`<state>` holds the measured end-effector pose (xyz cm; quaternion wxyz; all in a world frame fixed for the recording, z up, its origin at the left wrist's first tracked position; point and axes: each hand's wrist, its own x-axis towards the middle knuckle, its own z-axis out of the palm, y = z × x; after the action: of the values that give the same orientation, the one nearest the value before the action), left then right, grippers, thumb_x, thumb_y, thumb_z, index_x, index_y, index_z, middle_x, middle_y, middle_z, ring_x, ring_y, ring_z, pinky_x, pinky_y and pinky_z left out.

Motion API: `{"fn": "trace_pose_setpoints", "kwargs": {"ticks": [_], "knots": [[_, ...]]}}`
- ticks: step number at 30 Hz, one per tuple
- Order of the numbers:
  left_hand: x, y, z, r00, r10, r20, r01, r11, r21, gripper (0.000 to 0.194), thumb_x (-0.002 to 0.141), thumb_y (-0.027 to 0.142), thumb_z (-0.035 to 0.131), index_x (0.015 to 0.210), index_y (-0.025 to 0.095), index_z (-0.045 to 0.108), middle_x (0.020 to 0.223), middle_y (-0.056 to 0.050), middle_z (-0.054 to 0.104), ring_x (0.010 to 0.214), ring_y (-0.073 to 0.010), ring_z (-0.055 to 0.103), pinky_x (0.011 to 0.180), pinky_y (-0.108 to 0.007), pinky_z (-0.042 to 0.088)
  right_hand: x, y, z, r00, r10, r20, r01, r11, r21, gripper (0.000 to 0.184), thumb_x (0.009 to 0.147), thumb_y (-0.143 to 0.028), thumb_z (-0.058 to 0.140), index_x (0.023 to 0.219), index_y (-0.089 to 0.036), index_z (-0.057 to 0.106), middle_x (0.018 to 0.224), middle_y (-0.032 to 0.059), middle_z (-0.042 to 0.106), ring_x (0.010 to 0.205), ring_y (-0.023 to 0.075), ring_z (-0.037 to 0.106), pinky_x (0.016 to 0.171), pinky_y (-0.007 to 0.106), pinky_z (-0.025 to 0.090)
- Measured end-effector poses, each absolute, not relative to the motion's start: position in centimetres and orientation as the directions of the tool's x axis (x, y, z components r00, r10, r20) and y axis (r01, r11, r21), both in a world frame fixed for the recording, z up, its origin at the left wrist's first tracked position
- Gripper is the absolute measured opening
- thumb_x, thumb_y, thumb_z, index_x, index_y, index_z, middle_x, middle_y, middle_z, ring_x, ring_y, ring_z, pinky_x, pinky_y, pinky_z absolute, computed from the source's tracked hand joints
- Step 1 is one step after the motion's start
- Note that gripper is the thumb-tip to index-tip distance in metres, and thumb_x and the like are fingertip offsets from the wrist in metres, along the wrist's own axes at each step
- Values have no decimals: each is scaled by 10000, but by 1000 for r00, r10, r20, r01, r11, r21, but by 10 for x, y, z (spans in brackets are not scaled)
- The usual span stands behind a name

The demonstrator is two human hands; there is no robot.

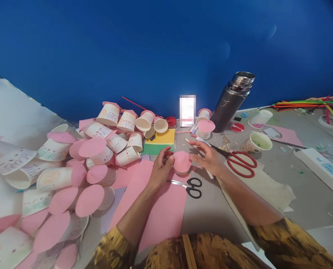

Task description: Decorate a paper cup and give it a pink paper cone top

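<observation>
A small paper cup (182, 172) stands in front of me, with a pink paper cone (182, 161) covering its top. My left hand (163, 166) is closed against the cup's left side, thumb and bent fingers at the paper's edge. On the other side is my right hand (208, 158), its fingers apart and stretched out; the lower fingertips reach the pink edge, the index finger points past it. Just below the cup lie black-handled scissors (193, 188) on a pink paper sheet (163, 213). Red-handled scissors (243, 164) rest right of my right hand.
Many decorated paper cups with pink tops (96, 175) crowd the left side. A dark metal flask (230, 104) rises behind, near a blurred bright screen (187, 111). At right are a cup with green contents (261, 141), a power strip (323, 168) and colourful pipe cleaners (309, 102).
</observation>
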<state>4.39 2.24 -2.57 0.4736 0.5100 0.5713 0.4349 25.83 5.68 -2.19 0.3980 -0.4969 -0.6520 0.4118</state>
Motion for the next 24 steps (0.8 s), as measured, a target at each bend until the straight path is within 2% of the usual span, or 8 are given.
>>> {"fn": "trace_pose_setpoints", "kwargs": {"ticks": [4, 10, 15, 20, 24], "knots": [[46, 20, -29, -17, 997, -80, 221, 82, 972, 552, 911, 494, 607, 1387, 223, 534, 1263, -114, 611, 1119, -239, 584, 1002, -426, 461, 263, 58, -23, -228, 960, 161, 365, 237, -900, 632, 733, -565, 810, 1274, -291, 632, 1416, 81, 600, 1339, 329, 525, 1139, 512, 401], [47, 23, -33, -13, 996, -93, 228, 93, 969, 586, 902, 496, 618, 1414, 234, 506, 1230, -105, 606, 1082, -237, 579, 974, -421, 468, 259, 60, -31, -273, 933, 233, 374, 326, -868, 603, 745, -573, 811, 1251, -287, 650, 1445, 96, 578, 1389, 318, 477, 1152, 490, 404], [45, 19, -29, -24, 994, -111, 222, 114, 968, 560, 952, 531, 523, 1422, 228, 498, 1248, -110, 599, 1083, -240, 566, 970, -418, 456, 265, 63, -31, -295, 929, 225, 366, 327, -871, 684, 717, -630, 811, 1278, -282, 634, 1429, 111, 587, 1372, 346, 494, 1139, 521, 410], [48, 16, -32, 4, 995, -103, 244, 99, 965, 708, 879, 538, 631, 1482, 223, 435, 1287, -124, 555, 1102, -261, 540, 975, -427, 441, 262, 61, -33, -307, 911, 274, 381, 382, -842, 708, 698, -621, 831, 1292, -294, 625, 1464, 103, 551, 1411, 347, 452, 1154, 519, 401], [46, 15, -31, 8, 993, -120, 248, 115, 962, 685, 904, 541, 582, 1496, 237, 424, 1313, -128, 543, 1109, -261, 533, 992, -442, 428, 261, 61, -34, -316, 912, 263, 355, 371, -858, 668, 710, -612, 827, 1268, -294, 644, 1474, 100, 556, 1427, 345, 438, 1174, 528, 373]]}}
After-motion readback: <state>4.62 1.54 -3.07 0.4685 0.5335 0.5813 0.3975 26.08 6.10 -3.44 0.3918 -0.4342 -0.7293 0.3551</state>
